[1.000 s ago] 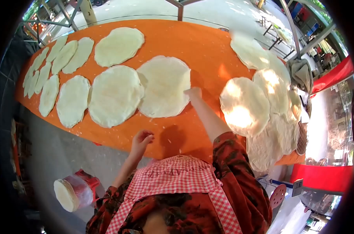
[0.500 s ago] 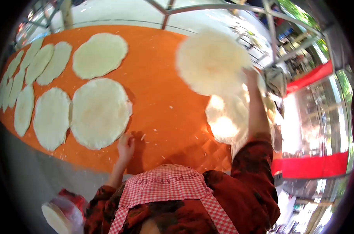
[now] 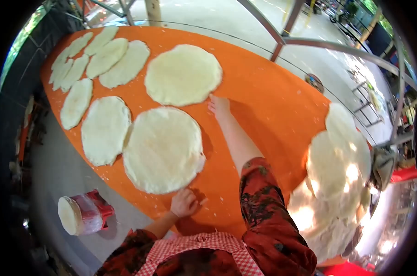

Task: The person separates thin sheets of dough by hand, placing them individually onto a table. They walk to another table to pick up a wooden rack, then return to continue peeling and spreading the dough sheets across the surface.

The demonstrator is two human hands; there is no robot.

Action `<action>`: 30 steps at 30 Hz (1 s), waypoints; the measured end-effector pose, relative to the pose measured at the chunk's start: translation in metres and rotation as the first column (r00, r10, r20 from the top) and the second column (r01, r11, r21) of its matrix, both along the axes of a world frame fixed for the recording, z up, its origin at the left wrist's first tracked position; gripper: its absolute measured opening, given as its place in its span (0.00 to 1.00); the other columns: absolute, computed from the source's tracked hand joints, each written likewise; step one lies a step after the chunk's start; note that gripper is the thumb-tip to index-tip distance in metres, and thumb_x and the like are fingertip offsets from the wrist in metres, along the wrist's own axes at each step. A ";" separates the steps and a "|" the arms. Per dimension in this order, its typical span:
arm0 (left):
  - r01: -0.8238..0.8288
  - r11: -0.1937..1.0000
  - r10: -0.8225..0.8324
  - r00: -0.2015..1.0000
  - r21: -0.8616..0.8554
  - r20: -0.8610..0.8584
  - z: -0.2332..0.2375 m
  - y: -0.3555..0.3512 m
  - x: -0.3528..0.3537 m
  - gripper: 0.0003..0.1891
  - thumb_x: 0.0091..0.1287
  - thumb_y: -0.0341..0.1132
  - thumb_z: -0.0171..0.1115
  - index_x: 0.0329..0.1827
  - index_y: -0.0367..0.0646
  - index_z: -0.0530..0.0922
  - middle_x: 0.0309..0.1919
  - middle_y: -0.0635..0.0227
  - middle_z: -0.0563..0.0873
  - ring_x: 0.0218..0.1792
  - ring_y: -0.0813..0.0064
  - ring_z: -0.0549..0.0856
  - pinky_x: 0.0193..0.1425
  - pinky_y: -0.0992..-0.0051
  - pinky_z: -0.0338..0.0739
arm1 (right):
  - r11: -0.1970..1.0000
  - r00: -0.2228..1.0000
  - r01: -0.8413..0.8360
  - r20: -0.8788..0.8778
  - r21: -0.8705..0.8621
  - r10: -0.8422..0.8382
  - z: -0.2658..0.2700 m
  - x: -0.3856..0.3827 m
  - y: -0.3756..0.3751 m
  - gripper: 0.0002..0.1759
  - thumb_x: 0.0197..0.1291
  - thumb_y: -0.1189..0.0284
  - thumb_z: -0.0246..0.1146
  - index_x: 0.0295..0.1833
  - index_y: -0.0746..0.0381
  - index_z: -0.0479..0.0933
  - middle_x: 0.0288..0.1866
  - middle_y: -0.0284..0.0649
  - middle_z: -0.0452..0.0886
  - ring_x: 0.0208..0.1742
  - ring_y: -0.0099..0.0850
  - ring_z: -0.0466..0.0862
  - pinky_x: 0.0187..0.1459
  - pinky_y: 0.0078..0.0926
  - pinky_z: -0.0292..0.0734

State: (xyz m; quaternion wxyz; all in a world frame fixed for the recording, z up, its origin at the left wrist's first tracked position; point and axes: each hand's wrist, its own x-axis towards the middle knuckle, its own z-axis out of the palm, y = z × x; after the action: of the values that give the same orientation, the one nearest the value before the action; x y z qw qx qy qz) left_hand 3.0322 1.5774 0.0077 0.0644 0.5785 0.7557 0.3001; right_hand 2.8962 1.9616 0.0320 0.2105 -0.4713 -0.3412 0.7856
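Pale, flat dough rounds lie on an orange table (image 3: 263, 110). My right hand (image 3: 219, 106) is at the lower right edge of the large upper round (image 3: 183, 75), its fingertips close to the rim and slightly apart. Just below the large lower round (image 3: 163, 150), my left hand (image 3: 184, 203) rests low over the table with loosely bent fingers and nothing visible in it. An oval-looking round (image 3: 106, 130) sits left of the lower one, and several more spread toward the far left.
Overlapping rounds (image 3: 339, 165) form a sunlit pile at the table's right end. On the floor at lower left stands a red and clear wrapped container (image 3: 91, 212) with a pale top. Metal framing (image 3: 328, 43) runs behind the table.
My right hand has let go of the round it held in the air and moved left to the upper large round. The view has turned right; my left hand stays near the lower round.
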 end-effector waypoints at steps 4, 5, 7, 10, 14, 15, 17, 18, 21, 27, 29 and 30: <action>0.007 1.000 -0.007 1.000 -0.027 0.024 0.008 0.001 -0.005 0.08 0.50 0.34 0.67 0.30 0.45 0.76 0.34 0.63 0.77 0.36 0.60 0.79 0.38 0.67 0.76 | 0.949 0.982 0.185 -0.012 0.255 -0.189 0.002 -0.099 -0.009 0.22 0.48 0.77 0.68 0.50 0.72 0.75 0.48 0.47 0.81 0.49 0.38 0.81 0.50 0.33 0.78; 0.018 0.999 -0.017 0.999 -0.031 0.034 0.007 0.002 -0.008 0.08 0.50 0.34 0.67 0.31 0.45 0.76 0.34 0.64 0.77 0.36 0.60 0.79 0.38 0.68 0.76 | 0.948 0.977 0.177 0.067 0.266 -0.201 0.001 -0.112 0.001 0.22 0.47 0.78 0.67 0.50 0.72 0.75 0.48 0.47 0.81 0.48 0.37 0.81 0.49 0.34 0.77; 0.032 0.999 -0.031 0.997 -0.016 0.070 0.007 0.002 -0.009 0.09 0.50 0.34 0.68 0.31 0.45 0.77 0.35 0.64 0.78 0.37 0.60 0.79 0.39 0.66 0.77 | 0.879 0.989 0.100 0.051 0.466 -0.140 0.010 -0.125 0.031 0.23 0.44 0.80 0.64 0.50 0.72 0.75 0.47 0.47 0.81 0.46 0.37 0.81 0.47 0.34 0.77; 0.036 0.999 -0.036 0.997 0.002 0.067 0.004 -0.003 -0.018 0.09 0.52 0.36 0.67 0.32 0.45 0.77 0.36 0.63 0.78 0.39 0.59 0.79 0.41 0.66 0.77 | 0.537 0.953 -0.292 0.286 0.792 0.096 0.106 -0.118 0.067 0.18 0.43 0.76 0.61 0.44 0.69 0.77 0.37 0.44 0.81 0.38 0.34 0.82 0.40 0.33 0.77; 0.066 0.996 -0.071 0.995 0.062 0.069 -0.004 -0.015 -0.014 0.09 0.58 0.39 0.62 0.30 0.44 0.74 0.33 0.63 0.75 0.38 0.60 0.78 0.40 0.66 0.75 | -0.178 0.794 -0.569 0.593 0.803 0.137 0.262 -0.058 -0.022 0.16 0.44 0.71 0.59 0.41 0.66 0.79 0.33 0.55 0.81 0.36 0.49 0.82 0.37 0.41 0.76; 0.047 0.992 -0.057 0.995 0.119 0.083 0.000 -0.015 -0.014 0.10 0.58 0.40 0.62 0.29 0.44 0.74 0.30 0.62 0.75 0.35 0.61 0.79 0.37 0.66 0.75 | -0.148 0.775 -0.590 0.608 0.794 0.174 0.279 -0.037 -0.062 0.14 0.45 0.72 0.58 0.39 0.66 0.78 0.33 0.55 0.81 0.36 0.49 0.82 0.37 0.41 0.76; -0.128 0.949 -0.007 0.904 0.287 0.427 0.005 -0.007 -0.013 0.08 0.59 0.37 0.62 0.26 0.46 0.75 0.25 0.62 0.79 0.27 0.62 0.79 0.29 0.63 0.73 | -0.168 0.718 -0.656 0.677 0.735 0.161 0.271 0.010 -0.137 0.10 0.46 0.72 0.58 0.35 0.65 0.76 0.32 0.54 0.80 0.37 0.49 0.81 0.36 0.43 0.75; -0.328 0.925 -0.106 0.259 0.191 0.960 -0.003 -0.001 -0.014 0.08 0.64 0.38 0.58 0.30 0.47 0.76 0.25 0.66 0.81 0.29 0.66 0.81 0.32 0.64 0.74 | -0.222 0.672 -0.697 0.729 0.682 0.130 0.259 0.035 -0.170 0.08 0.48 0.71 0.58 0.33 0.64 0.75 0.32 0.52 0.79 0.38 0.49 0.81 0.37 0.45 0.75; -0.439 0.890 -0.422 -0.684 0.126 0.596 0.060 -0.014 -0.059 0.26 0.71 0.49 0.46 0.66 0.44 0.66 0.62 0.58 0.74 0.61 0.61 0.75 0.64 0.51 0.71 | -0.303 0.552 -0.763 0.819 0.571 0.155 0.173 0.113 -0.248 0.12 0.49 0.66 0.64 0.35 0.62 0.74 0.34 0.48 0.77 0.40 0.49 0.80 0.41 0.48 0.75; -0.338 0.941 -0.274 -0.721 0.023 0.637 0.044 -0.034 -0.053 0.27 0.74 0.53 0.38 0.67 0.46 0.66 0.64 0.61 0.73 0.61 0.62 0.75 0.66 0.61 0.71 | -0.064 0.565 -0.771 0.727 0.634 0.390 0.098 0.206 -0.320 0.21 0.49 0.63 0.68 0.44 0.65 0.74 0.47 0.47 0.74 0.53 0.45 0.75 0.51 0.43 0.74; -0.301 0.953 -0.240 -0.702 0.026 0.670 0.044 -0.036 -0.047 0.27 0.74 0.54 0.37 0.67 0.46 0.66 0.63 0.62 0.74 0.61 0.62 0.76 0.65 0.61 0.71 | 0.084 0.719 -0.663 0.602 0.744 0.346 0.095 0.200 -0.324 0.21 0.50 0.63 0.68 0.44 0.65 0.73 0.49 0.47 0.74 0.54 0.44 0.74 0.53 0.42 0.73; -0.283 0.959 -0.223 -0.691 0.026 0.688 0.046 -0.038 -0.043 0.28 0.74 0.55 0.36 0.67 0.46 0.66 0.63 0.62 0.74 0.61 0.62 0.76 0.65 0.61 0.71 | 0.152 0.742 -0.650 0.580 0.744 0.335 0.091 0.193 -0.325 0.21 0.50 0.63 0.68 0.44 0.65 0.73 0.50 0.47 0.74 0.54 0.45 0.74 0.53 0.42 0.72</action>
State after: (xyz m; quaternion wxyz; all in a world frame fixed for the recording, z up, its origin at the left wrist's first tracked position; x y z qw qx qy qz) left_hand 2.9890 1.5389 0.0540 0.6258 -0.0848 0.2014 0.7487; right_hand 3.0895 1.6370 0.1228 0.1141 -0.2310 -0.8806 0.3976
